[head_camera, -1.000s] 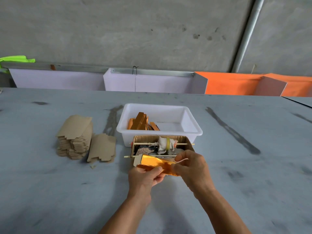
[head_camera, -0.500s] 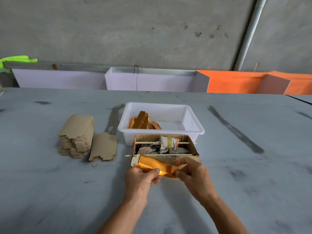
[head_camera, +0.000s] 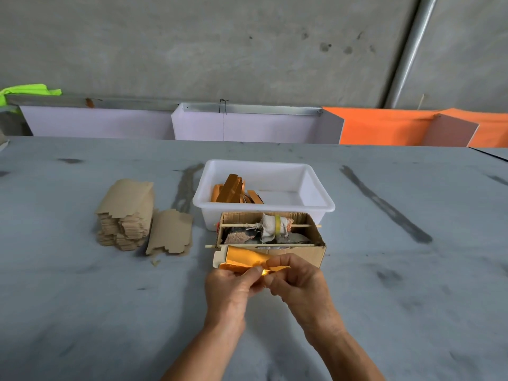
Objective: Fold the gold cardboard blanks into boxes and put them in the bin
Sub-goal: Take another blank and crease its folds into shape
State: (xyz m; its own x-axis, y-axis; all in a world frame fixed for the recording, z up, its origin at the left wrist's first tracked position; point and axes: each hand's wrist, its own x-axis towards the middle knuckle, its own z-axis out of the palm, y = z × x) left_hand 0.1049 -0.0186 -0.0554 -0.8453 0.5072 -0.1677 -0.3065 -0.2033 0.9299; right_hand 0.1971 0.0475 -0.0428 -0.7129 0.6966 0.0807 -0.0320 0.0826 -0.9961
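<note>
A gold cardboard blank (head_camera: 242, 258), partly folded, hangs just above the table in front of me. My left hand (head_camera: 231, 290) pinches its near edge from below left. My right hand (head_camera: 299, 284) pinches its right end, fingers curled over the gold face. A pale tab sticks out at the blank's left end. Behind it stands the white bin (head_camera: 316, 207), holding several folded gold boxes (head_camera: 233, 189) in its left half. A stack of flat blanks (head_camera: 125, 213), brown side up, lies to the left, with one loose blank (head_camera: 170, 235) leaning beside it.
A small open cardboard box (head_camera: 313, 251) with rags and two wooden sticks across it sits between the bin and my hands. The grey table (head_camera: 412, 270) stretches wide on both sides. White and orange panels line the far edge below a concrete wall.
Both hands have drawn together on the blank. The right hand has slid leftward along it, and the blank now sits a little lower and closer to the small cardboard box.
</note>
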